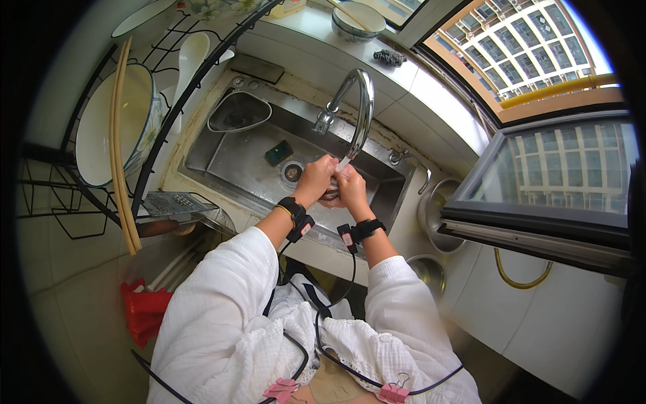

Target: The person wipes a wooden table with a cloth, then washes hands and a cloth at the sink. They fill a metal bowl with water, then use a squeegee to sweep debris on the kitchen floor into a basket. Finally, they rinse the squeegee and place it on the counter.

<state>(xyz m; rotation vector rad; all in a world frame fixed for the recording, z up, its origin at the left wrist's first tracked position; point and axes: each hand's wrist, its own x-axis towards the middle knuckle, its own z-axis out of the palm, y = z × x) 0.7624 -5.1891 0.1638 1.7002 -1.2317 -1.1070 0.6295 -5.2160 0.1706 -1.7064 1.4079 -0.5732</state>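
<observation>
Water runs from the curved chrome faucet [364,113] onto my two hands above the stainless steel sink [227,177]. My left hand [317,178] and my right hand [351,184] are close together, both gripping a wet, dark-striped cloth-like item [330,193] whose exact kind I cannot tell. Part of it shows between and below my fingers. To the left of my hands, a dark green scouring pad [278,153] lies on the sink floor beside the drain strainer [292,172]. A strainer basket [239,112] sits in the sink's far left corner.
A black wire rack at left holds a large bowl [113,126], wooden chopsticks [120,151] and a white spoon [193,55]. On the ledge are a bowl [358,22] and a steel wool scrubber [390,57]. Metal bowls [441,214] stand at right, below an open window sash [545,171].
</observation>
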